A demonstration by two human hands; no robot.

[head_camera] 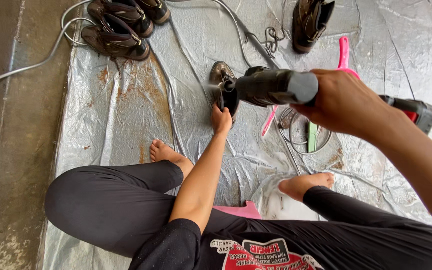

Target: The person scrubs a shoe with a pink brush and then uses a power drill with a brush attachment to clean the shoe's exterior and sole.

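While the person sits on the silver tarpaulin (126, 115) with both legs spread, the left hand (221, 121) presses down on a dark brown shoe (223, 82), fingers closed over its near end, and the right hand (343, 102) is wrapped around a black spray gun (271, 86). The shoe lies on the tarpaulin just ahead of the left hand, between the two bare feet and further out; its upper looks wet and glossy, and the nozzle of the spray gun sits just above it, with a fine mist visible at the tip. Whether the nozzle touches the shoe cannot be told. Count of footwear: one shoe under the hand, two or three brown boots (118, 30) grouped at the upper left edge of the tarpaulin, and one more brown boot (310, 20) standing alone at the top, right of centre. A pink brush (343, 55) lies behind the right hand, and a second pink-handled tool (269, 121) lies below the spray gun. One grey hose (21, 70) runs across the concrete floor (11, 150) on the left. One green-handled item (312, 136) rests inside a coil of thin cable near the right foot. Rust-coloured stains mark the tarpaulin near the grouped boots.
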